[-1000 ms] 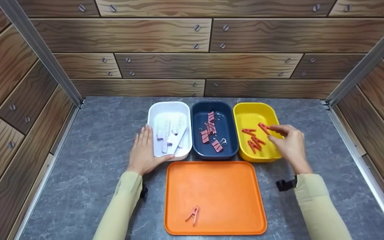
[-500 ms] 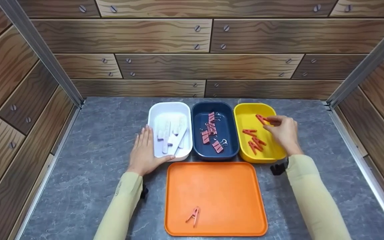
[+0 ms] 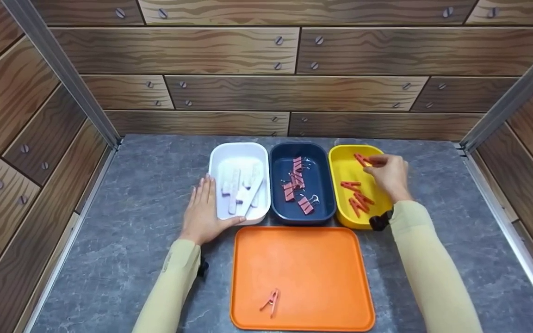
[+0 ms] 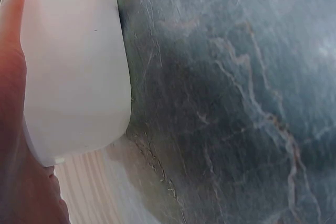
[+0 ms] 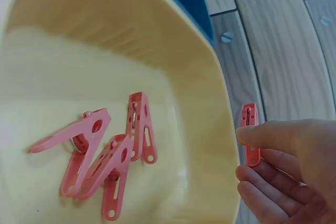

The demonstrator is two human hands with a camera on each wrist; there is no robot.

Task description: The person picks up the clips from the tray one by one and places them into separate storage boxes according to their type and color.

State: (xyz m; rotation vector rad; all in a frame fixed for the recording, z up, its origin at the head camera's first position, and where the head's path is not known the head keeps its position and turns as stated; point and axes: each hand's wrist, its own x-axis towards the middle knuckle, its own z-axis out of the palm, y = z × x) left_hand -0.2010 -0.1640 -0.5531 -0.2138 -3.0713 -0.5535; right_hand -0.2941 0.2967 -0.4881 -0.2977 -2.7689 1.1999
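Observation:
My right hand (image 3: 390,175) pinches a red clothespin (image 3: 361,159) between thumb and fingers, over the far part of the yellow bin (image 3: 338,159). In the right wrist view the pinched clothespin (image 5: 249,113) shows just past the bin's rim. Three other clothespins (image 5: 86,142) lie in a group on the bin floor. My left hand (image 3: 203,215) rests against the left side of the white bin (image 3: 222,159), fingers straight, thumb at its near rim. White, flat, elongated pieces (image 3: 235,192) lie inside it. In the left wrist view the bin's outer wall (image 4: 79,77) is beside the fingers.
A navy bin (image 3: 282,155) with several pinkish-red binder clips (image 3: 297,179) stands between the other two. In front lies an orange tray (image 3: 306,259) with one clothespin (image 3: 273,298) near its front edge. Wood-patterned walls (image 3: 229,51) enclose the grey tabletop (image 3: 155,175).
My right hand, with the clothespin in its pinch, has moved away from me and slightly left, toward the far end of the yellow bin. The left hand stays put.

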